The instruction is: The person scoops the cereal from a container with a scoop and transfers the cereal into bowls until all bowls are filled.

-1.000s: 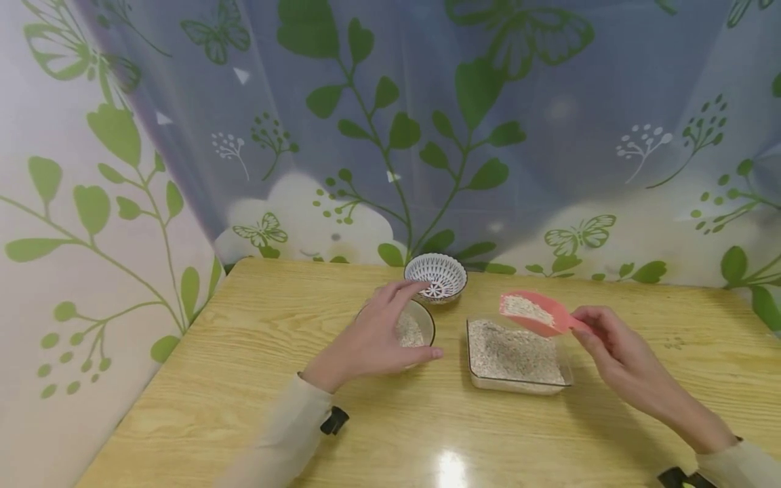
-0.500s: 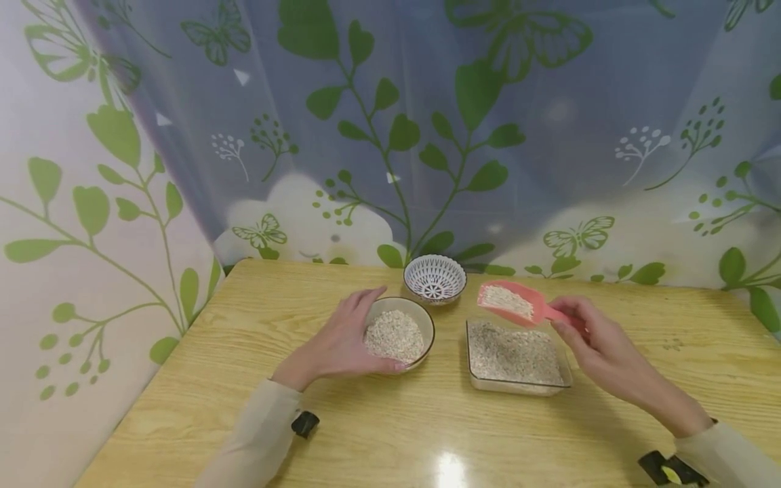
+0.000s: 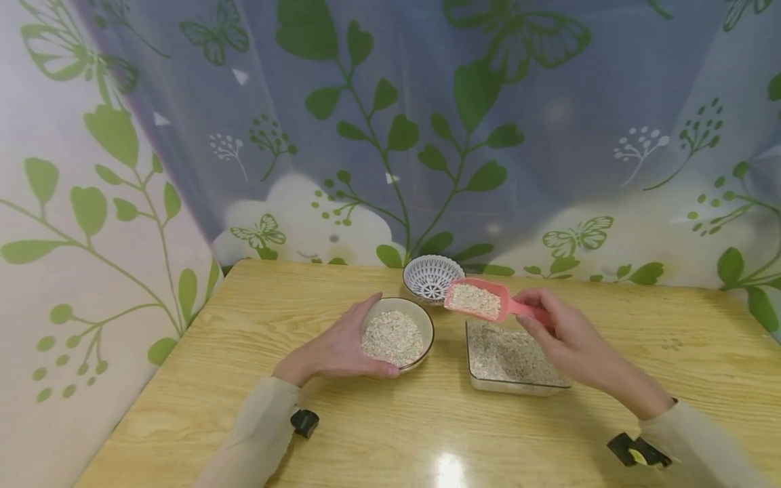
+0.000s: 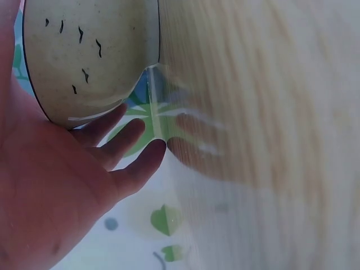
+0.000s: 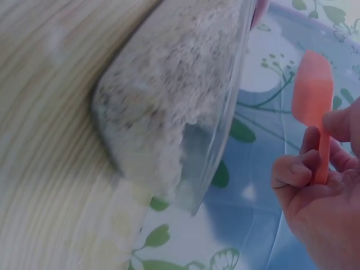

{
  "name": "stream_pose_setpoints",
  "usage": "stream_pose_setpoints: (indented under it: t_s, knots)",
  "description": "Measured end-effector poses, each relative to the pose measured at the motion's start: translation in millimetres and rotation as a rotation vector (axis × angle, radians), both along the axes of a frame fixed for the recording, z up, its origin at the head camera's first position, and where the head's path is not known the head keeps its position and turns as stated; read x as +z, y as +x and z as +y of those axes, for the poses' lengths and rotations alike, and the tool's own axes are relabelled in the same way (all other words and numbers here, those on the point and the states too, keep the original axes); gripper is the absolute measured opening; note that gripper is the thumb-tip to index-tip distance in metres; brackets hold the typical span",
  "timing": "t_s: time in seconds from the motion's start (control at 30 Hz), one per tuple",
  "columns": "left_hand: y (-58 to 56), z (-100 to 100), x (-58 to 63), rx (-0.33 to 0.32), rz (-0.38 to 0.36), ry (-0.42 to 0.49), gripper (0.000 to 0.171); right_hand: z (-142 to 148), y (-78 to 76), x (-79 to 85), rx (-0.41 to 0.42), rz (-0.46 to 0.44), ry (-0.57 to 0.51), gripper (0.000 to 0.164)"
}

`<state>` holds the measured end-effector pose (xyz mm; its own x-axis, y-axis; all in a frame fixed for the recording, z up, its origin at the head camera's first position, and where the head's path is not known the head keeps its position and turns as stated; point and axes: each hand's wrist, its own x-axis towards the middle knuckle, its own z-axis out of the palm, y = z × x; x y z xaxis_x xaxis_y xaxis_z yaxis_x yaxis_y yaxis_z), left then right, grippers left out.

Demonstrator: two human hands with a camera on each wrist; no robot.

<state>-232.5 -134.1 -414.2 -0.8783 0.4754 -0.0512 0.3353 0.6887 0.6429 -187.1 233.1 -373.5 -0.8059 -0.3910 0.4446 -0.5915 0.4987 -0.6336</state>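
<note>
My left hand point(image 3: 335, 344) holds the left side of a cream, dark-rimmed bowl point(image 3: 419, 317), thumb at the near rim and fingers round the far side. Oats point(image 3: 393, 339) lie in that bowl. In the left wrist view the bowl's outer wall point(image 4: 90, 56) rests against the fingers. A pink scoop point(image 3: 503, 298), heaped with oats, is held by its handle in my right hand point(image 3: 564, 332). It hangs above the table, to the right of the bowl. Below stands a clear rectangular container point(image 3: 518, 386) of oats. The right wrist view shows the scoop point(image 5: 314, 93) from below.
Behind the cream bowl stands a small white bowl with a dark pattern point(image 3: 427, 274), partly overlapped by the scoop in the head view. Wooden table point(image 3: 366, 434) runs back to a patterned cloth backdrop point(image 3: 537, 169).
My right hand has carried the loaded scoop leftward, from over the container toward the cream bowl. My left hand has moved left off the bowl's top to its left side.
</note>
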Motion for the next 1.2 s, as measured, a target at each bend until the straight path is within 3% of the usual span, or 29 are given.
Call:
stream_pose_setpoints:
  t_s: [0.33, 0.47, 0.7, 0.87, 1.0, 1.13, 1.2]
  knots:
    - [0.1, 0, 0.2, -0.002, -0.028, 0.029, 0.137, -30, -11.0, -1.1, 0.059, 0.041, 0.054, 0.023]
    - [0.6, -1, -0.1, -0.009, -0.03, 0.041, 0.135, -43, -14.4, -3.5, 0.041, 0.11, 0.155, 0.026]
    - [0.8, -1, 0.5, -0.012, -0.042, 0.052, 0.135, -67, -14.4, -4.0, -0.037, 0.315, 0.418, 0.027]
    - [-0.2, 0, -0.6, -0.013, -0.052, 0.053, 0.136, -80, -12.9, -2.9, -0.033, 0.543, 0.603, 0.035]
    - [-0.8, 0, -1.8, -0.016, -0.062, 0.073, 0.136, -86, -12.4, -3.4, -0.015, 0.708, 0.693, 0.044]
    - [-0.3, 0, -1.5, -0.012, -0.068, 0.073, 0.136, -89, -10.2, -2.4, -0.023, 0.811, 0.759, 0.026]
    - [-0.2, 1, -1.3, -0.008, -0.069, 0.07, 0.136, -89, -9.1, -1.3, -0.034, 0.842, 0.786, 0.03]
